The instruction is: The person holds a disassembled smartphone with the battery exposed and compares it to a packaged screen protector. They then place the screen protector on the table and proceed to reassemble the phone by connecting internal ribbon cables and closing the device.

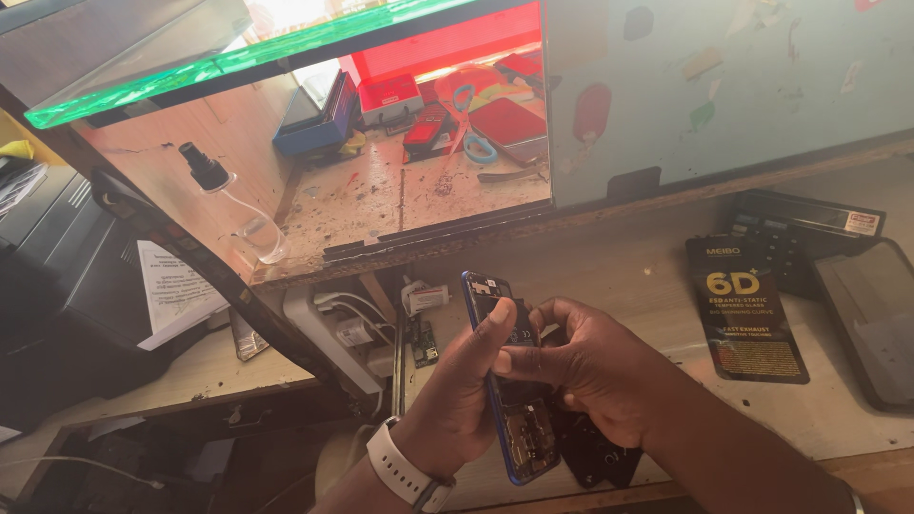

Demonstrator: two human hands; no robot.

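Worn wooden bench [628,286], lower centre: your left hand [457,390] grips the opened blue-framed phone [509,381]; your right hand [581,366] apparently pinches its exposed board.

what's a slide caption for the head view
Both hands, left hand and right hand, hold an opened blue phone.

Opened phone [509,381]: glossy blue plastic-looking rim, bare circuit boards and dull metal shields inside. Black back cover [590,452] beneath: matt. Watch strap [400,468]: smooth white rubbery band. Bench top [628,276]: pale wood, worn, scratched. Shelf board [381,205]: rough wood, stained, speckled with debris. Screen-protector packet [747,309]: glossy black card, gold print. Dropper bottle [238,205]: clear plastic, black cap. Scissors [471,119]: blue plastic handles. Top pane [219,67]: glass, green-edged.
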